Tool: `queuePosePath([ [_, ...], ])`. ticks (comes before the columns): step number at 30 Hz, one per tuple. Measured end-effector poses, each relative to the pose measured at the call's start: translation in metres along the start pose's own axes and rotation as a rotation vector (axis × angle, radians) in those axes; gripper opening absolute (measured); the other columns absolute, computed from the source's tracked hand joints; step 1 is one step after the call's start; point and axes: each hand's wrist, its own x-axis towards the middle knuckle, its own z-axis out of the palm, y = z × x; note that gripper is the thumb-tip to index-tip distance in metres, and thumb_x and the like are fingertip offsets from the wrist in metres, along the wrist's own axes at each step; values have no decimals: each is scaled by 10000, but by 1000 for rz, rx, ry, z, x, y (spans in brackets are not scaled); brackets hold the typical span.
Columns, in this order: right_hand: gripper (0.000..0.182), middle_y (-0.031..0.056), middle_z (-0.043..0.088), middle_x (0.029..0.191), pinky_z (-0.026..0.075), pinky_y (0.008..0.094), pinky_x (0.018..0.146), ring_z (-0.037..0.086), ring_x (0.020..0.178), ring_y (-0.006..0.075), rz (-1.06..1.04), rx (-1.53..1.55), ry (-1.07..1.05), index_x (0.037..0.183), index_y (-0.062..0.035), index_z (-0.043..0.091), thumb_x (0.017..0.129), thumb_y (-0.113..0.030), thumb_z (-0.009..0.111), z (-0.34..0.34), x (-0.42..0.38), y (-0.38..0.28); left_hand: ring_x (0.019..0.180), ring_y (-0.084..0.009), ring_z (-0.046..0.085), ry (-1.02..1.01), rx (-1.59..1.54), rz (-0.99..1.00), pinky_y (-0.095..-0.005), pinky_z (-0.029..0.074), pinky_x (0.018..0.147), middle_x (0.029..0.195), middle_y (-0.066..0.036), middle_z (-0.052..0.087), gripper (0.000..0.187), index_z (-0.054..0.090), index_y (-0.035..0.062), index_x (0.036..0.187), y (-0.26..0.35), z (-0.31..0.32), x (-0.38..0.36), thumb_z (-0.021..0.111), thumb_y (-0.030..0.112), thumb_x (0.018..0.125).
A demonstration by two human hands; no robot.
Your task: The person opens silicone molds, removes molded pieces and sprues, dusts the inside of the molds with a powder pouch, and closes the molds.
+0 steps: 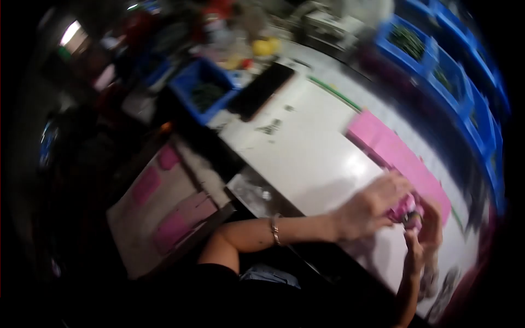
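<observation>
My left hand (372, 205) and my right hand (426, 232) meet over the right part of a white table (306, 153). Both close around a small pink piece (406, 208) with a dark part in it. A bracelet sits on my left wrist. Just behind my hands, a row of pink sheets (394, 153) lies along the table's far side. The picture is blurred, so the small item's shape is unclear.
A black flat tray (261, 90) lies at the table's far end, beside a blue bin (202, 93) with dark parts. More blue bins (437, 71) line the right side. A cardboard sheet with pink pieces (164, 213) lies lower left.
</observation>
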Motion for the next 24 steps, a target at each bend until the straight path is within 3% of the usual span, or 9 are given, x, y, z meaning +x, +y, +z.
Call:
queuePosePath([
  [2, 475, 160, 576, 1069, 473, 301, 796, 583, 893, 202, -172, -130, 2, 1018, 60, 580, 738, -272, 774, 0, 7, -5, 1043, -312, 560, 48, -122, 27, -384, 482, 890, 1169, -162, 524, 664, 491, 47, 1318, 15, -5, 7, 744, 97, 706],
  [4, 367, 59, 520, 964, 418, 254, 800, 516, 882, 138, 9, -95, -71, 1016, 30, 537, 824, -244, 689, -10, -6, 3, 873, -200, 605, 31, -312, 46, -273, 526, 710, 1017, -106, 555, 577, 530, 45, 1272, 30, -8, 7, 727, 17, 730],
  [7, 228, 42, 512, 881, 403, 244, 814, 507, 872, 141, 2, -190, -63, 969, 28, 525, 822, -110, 630, -2, -16, -14, 822, -183, 604, -11, -390, -64, -295, 526, 722, 950, -95, 565, 445, 565, 20, 1177, 31, -7, -5, 716, 10, 758],
  [8, 218, 41, 521, 867, 407, 218, 719, 511, 796, 114, -97, -200, -68, 973, 31, 531, 828, -98, 631, -1, -18, -14, 801, -165, 606, -65, -529, -198, -286, 521, 699, 928, -89, 569, 377, 569, 6, 1120, 31, -9, -7, 708, 5, 769],
  [10, 187, 51, 544, 793, 390, 198, 552, 515, 645, 86, 96, -58, -106, 936, 22, 531, 826, -95, 628, -7, -26, -15, 781, -147, 608, -122, -661, -328, -277, 516, 676, 907, -83, 573, 310, 572, -8, 1063, 31, -13, -9, 699, 1, 780],
  [12, 223, 86, 644, 938, 466, 281, 638, 553, 722, 184, 206, 19, -254, 1145, -66, 601, 929, -103, 564, -20, -42, -15, 779, -114, 618, -317, -787, -497, -240, 495, 632, 909, -78, 591, 237, 566, -20, 1005, 33, -13, -11, 679, 3, 798],
  [14, 152, 48, 544, 659, 333, 198, 410, 477, 488, 67, 323, 85, -112, 850, 5, 531, 833, -109, 630, -13, -40, -16, 785, -97, 618, -368, -948, -585, -218, 475, 607, 924, -78, 605, 199, 567, -31, 980, 37, -14, -15, 670, 33, 822],
  [17, 242, 57, 558, 583, 349, 201, 388, 479, 434, 88, 493, 207, -143, 756, 6, 535, 858, -188, 638, -14, -45, -14, 798, -110, 618, -338, -914, -736, -234, 515, 676, 942, -81, 610, 218, 594, -35, 1021, 41, -6, -26, 670, 65, 843],
  [24, 106, 90, 624, 794, 423, 199, 549, 558, 652, 90, 659, 457, -212, 946, 37, 573, 880, -34, 617, -17, -51, -26, 899, -147, 639, -349, -747, -722, -235, 539, 767, 1033, -105, 610, 261, 606, -29, 1077, 51, -11, -32, 669, -25, 824],
])
